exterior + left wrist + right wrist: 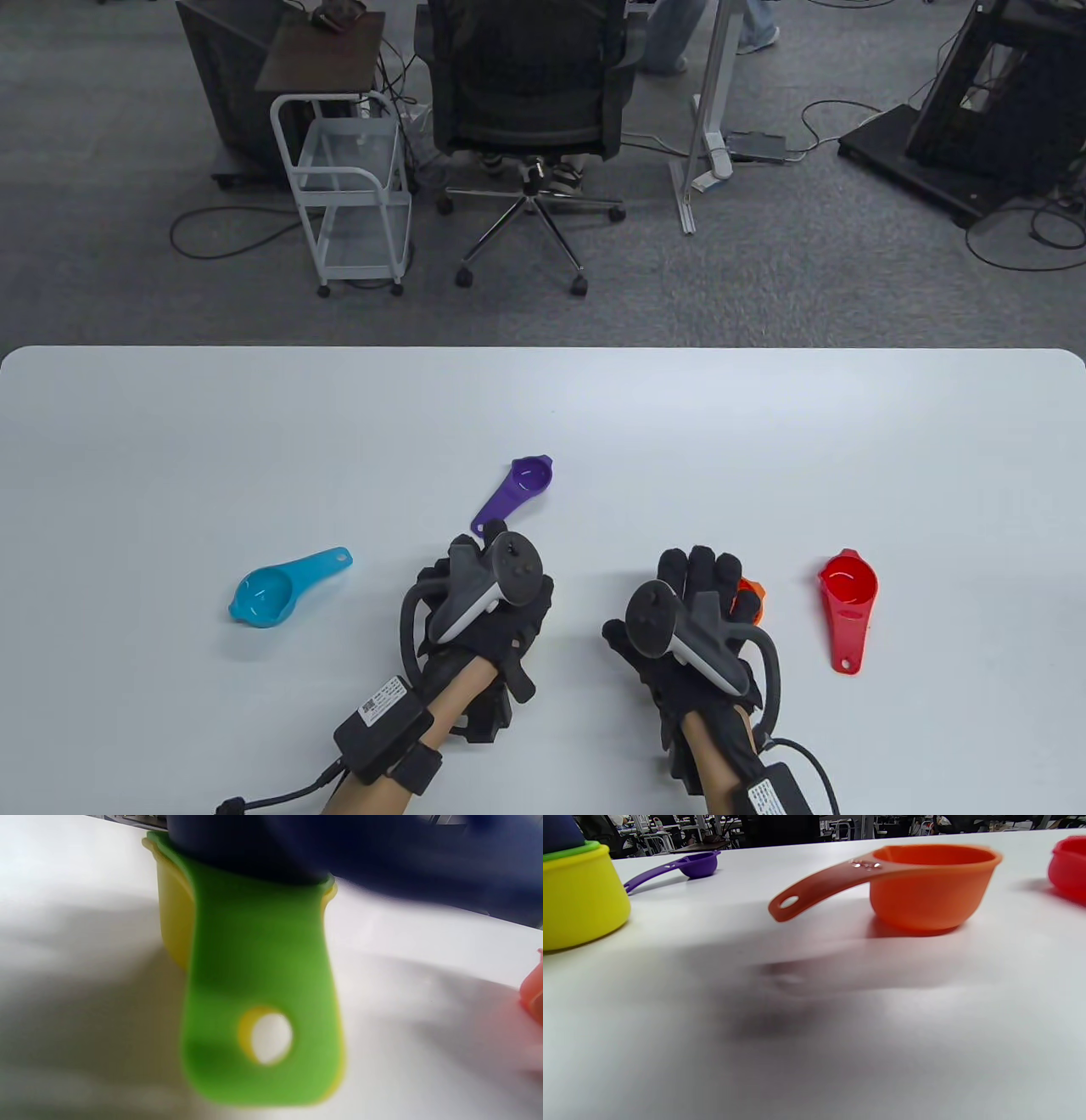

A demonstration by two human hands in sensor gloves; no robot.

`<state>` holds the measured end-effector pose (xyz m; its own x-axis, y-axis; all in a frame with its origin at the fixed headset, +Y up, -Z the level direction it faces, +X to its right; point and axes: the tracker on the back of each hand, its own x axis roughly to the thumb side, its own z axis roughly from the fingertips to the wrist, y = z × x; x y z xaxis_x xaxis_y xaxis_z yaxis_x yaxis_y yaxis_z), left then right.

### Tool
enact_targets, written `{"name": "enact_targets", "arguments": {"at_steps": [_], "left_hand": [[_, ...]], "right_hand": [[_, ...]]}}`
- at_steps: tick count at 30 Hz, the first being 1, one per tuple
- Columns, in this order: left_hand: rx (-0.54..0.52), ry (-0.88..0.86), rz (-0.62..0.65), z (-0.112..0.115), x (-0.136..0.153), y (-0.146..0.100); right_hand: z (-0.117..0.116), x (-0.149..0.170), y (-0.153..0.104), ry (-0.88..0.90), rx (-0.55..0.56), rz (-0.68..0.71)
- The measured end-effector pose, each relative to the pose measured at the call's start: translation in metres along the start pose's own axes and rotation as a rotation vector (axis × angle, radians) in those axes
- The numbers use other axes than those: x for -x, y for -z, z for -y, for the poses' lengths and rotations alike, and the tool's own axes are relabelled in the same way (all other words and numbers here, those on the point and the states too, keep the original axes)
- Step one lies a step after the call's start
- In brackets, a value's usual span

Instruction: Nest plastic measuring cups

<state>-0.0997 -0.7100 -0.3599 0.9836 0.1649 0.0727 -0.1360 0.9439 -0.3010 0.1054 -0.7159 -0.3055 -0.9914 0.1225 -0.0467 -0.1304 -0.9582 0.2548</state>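
Observation:
A green cup (263,984) sits nested inside a yellow cup (172,916) on the white table, their handles stacked. My left hand (479,564) covers both in the table view; its gloved fingers (254,853) lie across the top of the green cup and hold it. The yellow cup also shows in the right wrist view (577,899). My right hand (700,569) hovers with fingers stretched over an orange cup (753,594), which stands free on the table (929,887). A purple cup (530,480), a blue cup (271,594) and a red cup (848,594) lie apart.
The table's far edge (543,350) runs across the middle of the table view. Beyond it on the carpet stand an office chair (530,102) and a white wire cart (348,187).

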Motion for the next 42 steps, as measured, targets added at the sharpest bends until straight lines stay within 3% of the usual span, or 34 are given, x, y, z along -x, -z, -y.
{"name": "enact_targets", "arguments": {"at_steps": [17,39,42], "left_hand": [[0.028,0.059,-0.038,0.017,0.002,0.013],[0.077,0.055,0.031,0.018,0.007,0.016],[0.094,0.046,0.087,0.009,0.007,0.012]], "right_hand": [[-0.002,-0.001,-0.001,-0.002,-0.035,-0.007],[-0.003,-0.001,0.001,-0.003,-0.044,-0.012],[-0.002,0.000,0.001,0.010,-0.033,-0.013]]}}
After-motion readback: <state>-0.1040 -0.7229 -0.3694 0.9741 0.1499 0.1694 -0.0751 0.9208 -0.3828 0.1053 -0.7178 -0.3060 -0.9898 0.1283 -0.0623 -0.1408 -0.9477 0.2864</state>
